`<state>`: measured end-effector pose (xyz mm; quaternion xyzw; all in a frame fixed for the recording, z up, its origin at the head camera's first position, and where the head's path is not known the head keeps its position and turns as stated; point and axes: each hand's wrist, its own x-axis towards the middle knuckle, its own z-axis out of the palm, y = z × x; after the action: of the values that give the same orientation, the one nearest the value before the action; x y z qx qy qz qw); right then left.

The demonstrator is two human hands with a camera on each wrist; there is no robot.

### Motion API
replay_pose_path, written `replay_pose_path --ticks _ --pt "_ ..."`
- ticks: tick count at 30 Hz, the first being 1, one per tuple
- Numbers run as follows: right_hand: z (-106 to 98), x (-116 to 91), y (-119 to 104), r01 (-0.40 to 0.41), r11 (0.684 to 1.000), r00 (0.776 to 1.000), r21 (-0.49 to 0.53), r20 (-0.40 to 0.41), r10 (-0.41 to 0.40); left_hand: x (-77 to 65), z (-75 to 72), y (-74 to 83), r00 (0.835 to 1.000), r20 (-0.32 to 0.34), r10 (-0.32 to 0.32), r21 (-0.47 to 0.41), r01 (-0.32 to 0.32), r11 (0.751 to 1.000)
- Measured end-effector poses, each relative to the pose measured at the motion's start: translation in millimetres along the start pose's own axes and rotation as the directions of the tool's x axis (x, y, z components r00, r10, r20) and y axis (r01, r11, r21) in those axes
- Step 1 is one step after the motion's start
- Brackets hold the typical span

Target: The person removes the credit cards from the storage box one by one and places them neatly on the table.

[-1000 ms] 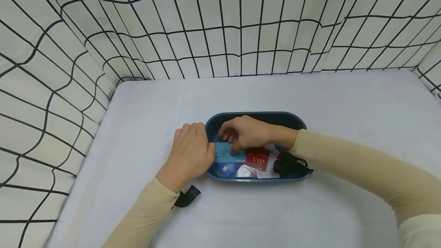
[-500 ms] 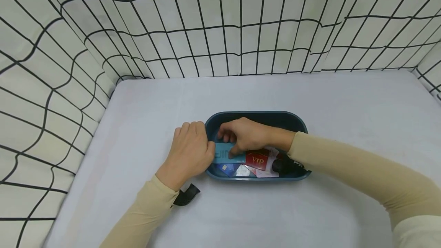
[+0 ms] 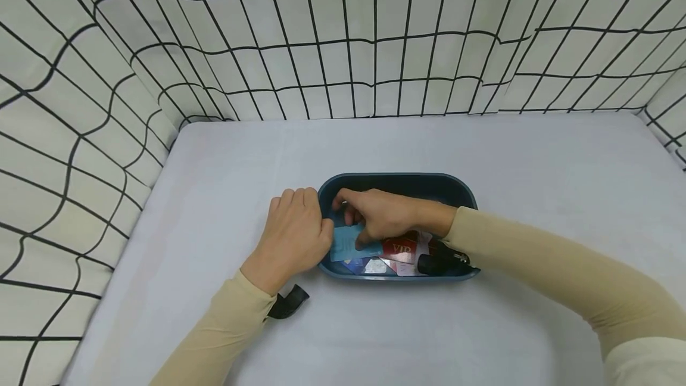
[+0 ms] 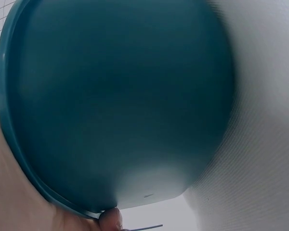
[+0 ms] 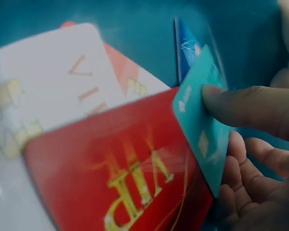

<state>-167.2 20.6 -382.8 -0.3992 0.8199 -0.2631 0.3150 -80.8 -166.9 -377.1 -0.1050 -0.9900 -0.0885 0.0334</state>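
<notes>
A dark teal oval plastic basin (image 3: pixel 399 279) stands on the white table with several cards in it. The left hand (image 3: pixel 296 228) grips the basin's left end at the rim; the left wrist view shows the basin's outer wall (image 4: pixel 120 106), with a fingertip at the rim. Inside, the right hand (image 3: pixel 382 214) pinches a turquoise card (image 5: pixel 197 120) between thumb and fingers, and the card is tilted up. Under and beside it lie a red VIP card (image 5: pixel 120 163), a white card (image 5: pixel 48 62) and a blue card (image 5: pixel 185 50).
A black wrist camera (image 3: pixel 442 258) on the right arm hides part of the basin's right end. Another black wrist mount (image 3: pixel 289 302) sits beside the left wrist. White padded walls with black grid lines (image 3: pixel 343 40) border the table (image 3: pixel 257 153) at the back and sides.
The right hand has shifted slightly left and down in the basin. The turquoise card has tilted a little, its lettering now harder to read. The left hand stays on the basin's end.
</notes>
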Motion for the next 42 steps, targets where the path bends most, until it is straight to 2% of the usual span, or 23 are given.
replay_pose_path --ticks 6,17,24,42 --pt "-2 -1 0 0.017 1.0 1.0 -0.003 0.007 -0.017 0.4 -0.7 0.9 1.0 0.005 -0.006 -0.009 0.006 1.0" --pt "-5 -2 5 0.141 0.986 0.99 -0.088 -0.012 -0.142 -0.8 -1.5 0.6 1.0 0.012 -0.012 -0.014 0.013 1.0" --pt "-9 -3 7 0.136 0.99 0.991 -0.041 0.009 -0.136 -1.5 -1.1 -0.1 1.0 -0.013 0.001 -0.006 -0.001 1.0" --pt "-16 -6 8 0.152 0.983 0.988 -0.101 -0.024 -0.155 -0.8 0.4 -0.9 1.0 -0.026 0.004 -0.004 -0.004 1.0"
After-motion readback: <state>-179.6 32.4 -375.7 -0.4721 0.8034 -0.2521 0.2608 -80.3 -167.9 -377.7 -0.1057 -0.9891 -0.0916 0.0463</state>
